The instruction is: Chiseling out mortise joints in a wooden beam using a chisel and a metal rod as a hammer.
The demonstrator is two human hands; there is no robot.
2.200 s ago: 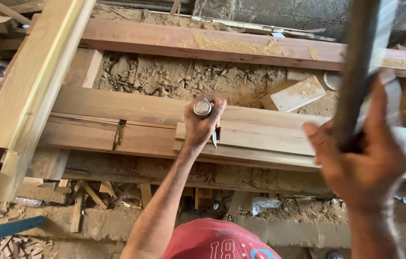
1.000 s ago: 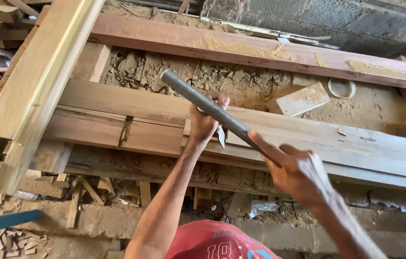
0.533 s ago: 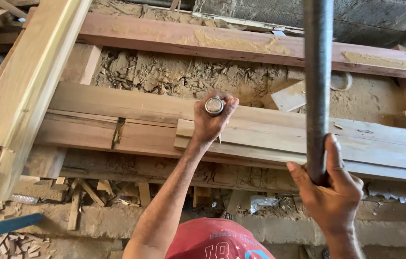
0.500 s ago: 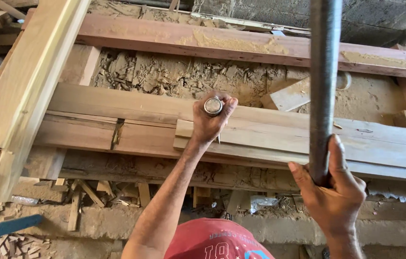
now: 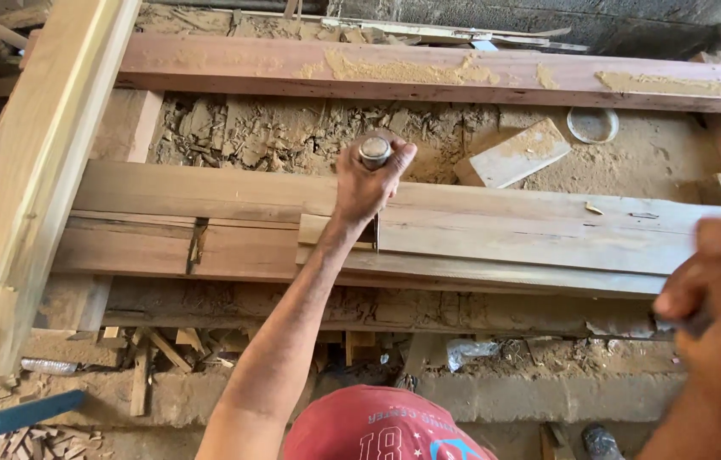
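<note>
Left hand (image 5: 369,183) fisted round a chisel (image 5: 374,153) on the plank (image 5: 505,238).
Right hand (image 5: 718,298), blurred, grips something unclear; a stray blow could strike knuckles; the chisel might skid.

Scene lit evenly by soft daylight, no glare; shadows kept under planks (image 5: 429,230). Right hand (image 5: 714,315) blurred, close to lens.

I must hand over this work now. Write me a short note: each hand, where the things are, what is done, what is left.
Left hand: shut on a chisel, held upright on the plank.
Right hand: close to the camera and blurred, closed on a dark grip; what it holds is mostly hidden.
Done: a shallow cut shows in the plank beside the chisel.
Left: its depth cannot be judged from here.
</note>
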